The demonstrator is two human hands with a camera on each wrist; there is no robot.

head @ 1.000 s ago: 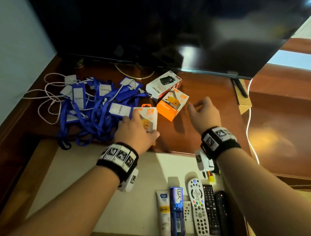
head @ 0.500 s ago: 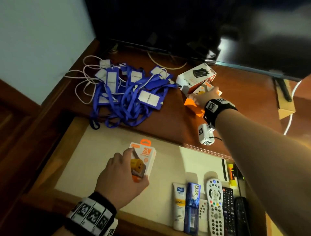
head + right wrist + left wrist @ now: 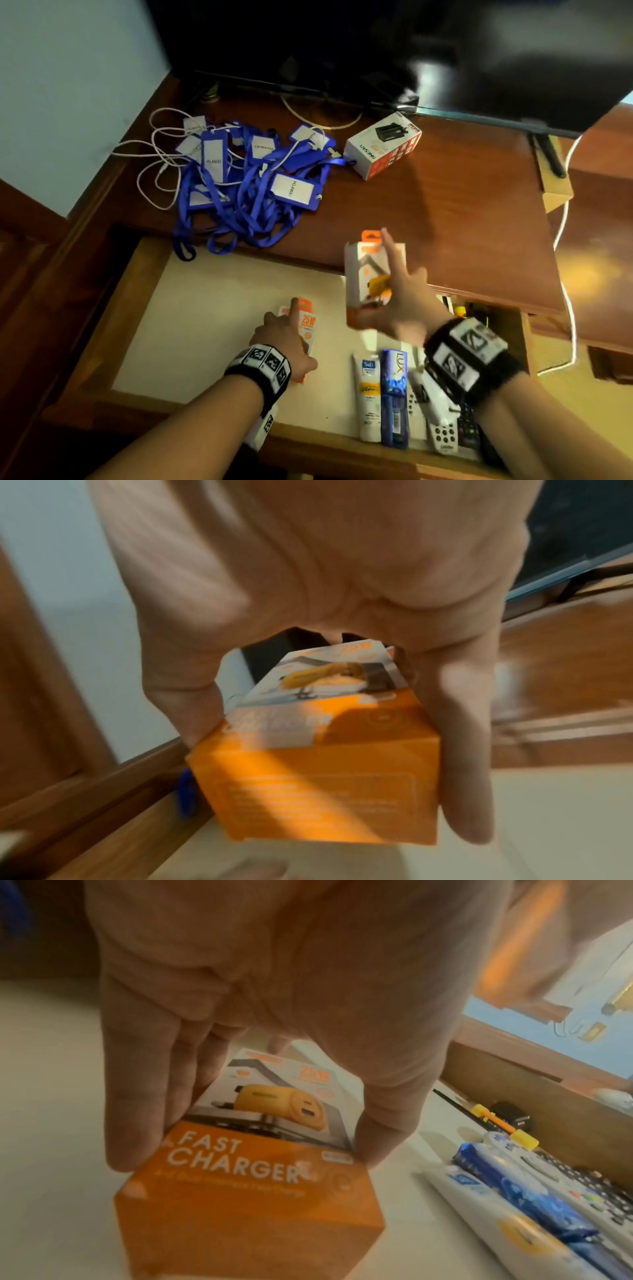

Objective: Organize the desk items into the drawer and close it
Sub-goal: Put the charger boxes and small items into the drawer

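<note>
My left hand (image 3: 287, 334) grips an orange-and-white fast charger box (image 3: 306, 320) (image 3: 253, 1164) that lies on the pale floor of the open drawer (image 3: 205, 325). My right hand (image 3: 394, 301) holds a second, matching charger box (image 3: 368, 274) (image 3: 318, 761) in the air above the drawer's back edge, thumb and fingers on its sides. On the wooden desk top (image 3: 445, 222) remain a white-and-red charger box (image 3: 382, 149) and a tangled heap of blue lanyards with badge holders (image 3: 246, 181).
Along the drawer's right side lie a white tube (image 3: 369, 397), a blue Lux pack (image 3: 395, 401), several remote controls (image 3: 445, 435) and pens (image 3: 493, 1121). A dark TV (image 3: 376, 51) stands at the back of the desk. White cables (image 3: 157, 171) trail beside the lanyards.
My left hand has lowered its charger box deeper into the drawer. My right hand has picked the second orange box off the desk and carried it toward the drawer.
</note>
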